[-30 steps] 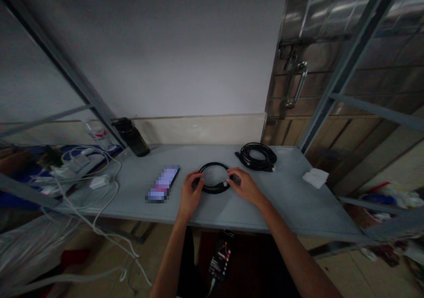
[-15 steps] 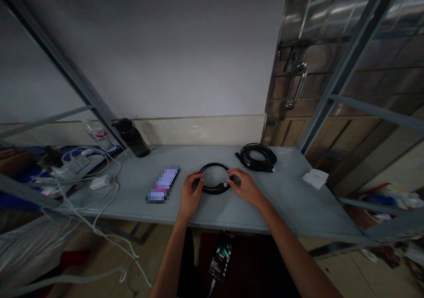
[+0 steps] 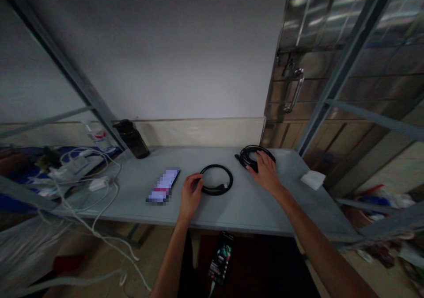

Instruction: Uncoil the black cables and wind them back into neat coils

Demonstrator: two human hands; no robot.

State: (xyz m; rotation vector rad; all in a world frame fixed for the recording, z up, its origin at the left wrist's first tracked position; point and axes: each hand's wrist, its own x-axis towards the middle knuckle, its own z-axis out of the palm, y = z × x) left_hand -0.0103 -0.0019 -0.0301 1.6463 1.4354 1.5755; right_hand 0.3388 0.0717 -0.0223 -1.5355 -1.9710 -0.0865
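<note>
A small coil of black cable [image 3: 217, 193] lies flat in the middle of the grey table [image 3: 238, 214], its connector end at the near right of the loop. At the left side of this loop, my left hand [image 3: 191, 194] has its thumb and fingers closed on the cable. My right hand [image 3: 266, 173] is over the near side of a larger, thicker coil of black cable [image 3: 245, 154] farther back on the right. Its fingers and thumb are apart and reach onto that coil, hiding part of it. Whether they press on it I cannot tell.
A phone with a blurred screen [image 3: 164, 185] lies left of my left hand. Behind it stands a dark bottle [image 3: 132, 139]. White cables [image 3: 112, 189] tangle at the left edge. Folded white paper [image 3: 313, 180] lies at the right. Another phone [image 3: 221, 256] is below the table edge.
My right hand has left the small coil and moved right and back to the larger coil. The left hand has stayed at the small coil, which has hardly moved.
</note>
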